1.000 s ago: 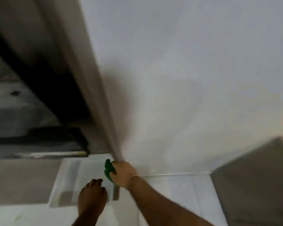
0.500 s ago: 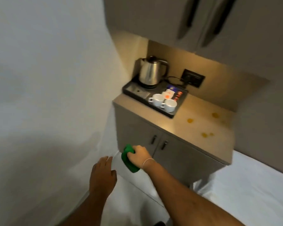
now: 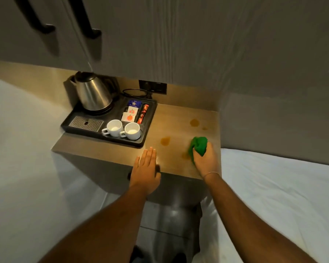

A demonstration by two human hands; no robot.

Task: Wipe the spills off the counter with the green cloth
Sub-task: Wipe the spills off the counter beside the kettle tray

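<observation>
The green cloth point(image 3: 198, 147) is bunched into a wad in the right hand point(image 3: 204, 160), the grip closed around it so that most of the fabric bulges out past the fingers toward the back of the counter point(image 3: 175, 118). It sits low over the counter's right front part; whether it already presses on the surface cannot be told.

Three main amber spills show on the wood. The nearest spill point(image 3: 185, 155) lies just beside the cloth on its left, partly under the cloth's edge. A second spill point(image 3: 165, 140) lies farther left and slightly back, between the cloth and the black tray point(image 3: 110, 137). The far spill point(image 3: 194, 122) lies straight behind the cloth, toward the wall, with a small speck just right of it.

So the coming stroke turns on this: the closest stain is to the left of the grip, and the right hand is the nearer one to all three. A short sweep leftward would probably take the first two, then a push away for the third.

The left hand point(image 3: 145, 170) lies flat and empty, fingers spread, at the counter's front edge, near the second spill.

On the tray stand a steel kettle point(image 3: 92, 93), two white cups point(image 3: 122, 130) and sachets, close enough to the second spill that a wide sweep could nudge the tray.
</observation>
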